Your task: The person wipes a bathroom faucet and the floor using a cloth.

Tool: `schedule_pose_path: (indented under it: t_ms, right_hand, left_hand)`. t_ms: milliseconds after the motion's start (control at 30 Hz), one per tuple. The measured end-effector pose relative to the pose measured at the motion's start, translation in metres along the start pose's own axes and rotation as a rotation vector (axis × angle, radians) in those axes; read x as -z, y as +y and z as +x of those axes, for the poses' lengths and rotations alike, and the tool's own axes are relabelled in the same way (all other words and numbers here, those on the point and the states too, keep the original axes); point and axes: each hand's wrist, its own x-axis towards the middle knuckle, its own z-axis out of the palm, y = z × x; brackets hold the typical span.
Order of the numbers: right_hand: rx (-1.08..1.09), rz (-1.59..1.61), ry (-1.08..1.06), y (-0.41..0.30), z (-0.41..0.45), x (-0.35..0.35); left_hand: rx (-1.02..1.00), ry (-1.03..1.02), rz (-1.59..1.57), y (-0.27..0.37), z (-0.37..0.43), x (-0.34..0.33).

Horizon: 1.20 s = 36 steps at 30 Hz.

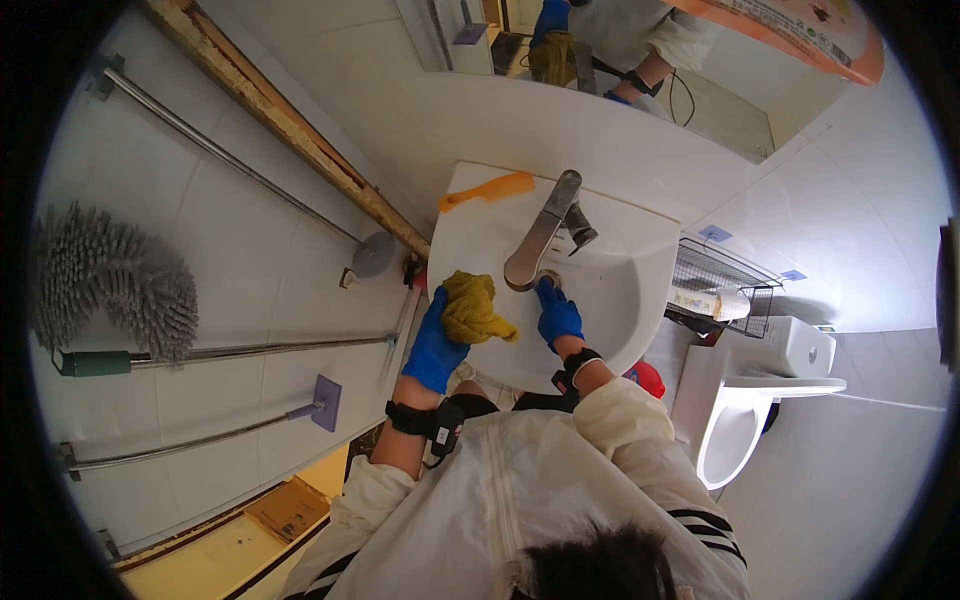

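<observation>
My left hand (pixel 439 349), in a blue glove, grips a crumpled mustard-yellow cloth (pixel 474 306) over the left rim of a white washbasin (pixel 626 300). Inside the bowl, my gloved right hand (pixel 559 319) reaches down with a finger at the round metal drain stopper (pixel 550 278). Whether that finger presses or only touches the stopper cannot be seen. Just above it juts the chrome faucet (pixel 541 236), whose spout covers part of the bowl. An orange comb (pixel 486 190) lies on the basin's back left ledge.
To the right, a black wire basket (pixel 724 281) hangs on the wall near a toilet (pixel 739 427). A mirror (pixel 720 90) is above the basin, with an orange bottle (pixel 810 34) in front. Along the left wall are a grey duster (pixel 112 277) and a purple-headed scraper (pixel 325 403).
</observation>
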Motion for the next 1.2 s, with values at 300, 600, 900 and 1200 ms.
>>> schedule_pose_path:
  t_ms: [300, 600, 900, 1200]
  right_hand:
    - [0.101, 0.21, 0.058, 0.016, -0.003, -0.001]
    - [0.019, 1.183, -0.29, -0.068, -0.046, 0.067]
    - [0.242, 0.86, 0.064, -0.071, -0.07, 0.082]
    - [0.183, 0.328, 0.37, -0.049, -0.064, 0.118]
  left_hand:
    - [-0.01, -0.061, 0.088, -0.008, 0.002, -0.004]
    - [0.052, -0.184, 0.117, -0.02, 0.023, 0.004]
    - [-0.163, -0.393, 0.667, -0.035, 0.051, 0.014]
    - [-0.393, -0.33, 1.11, -0.034, 0.047, 0.031]
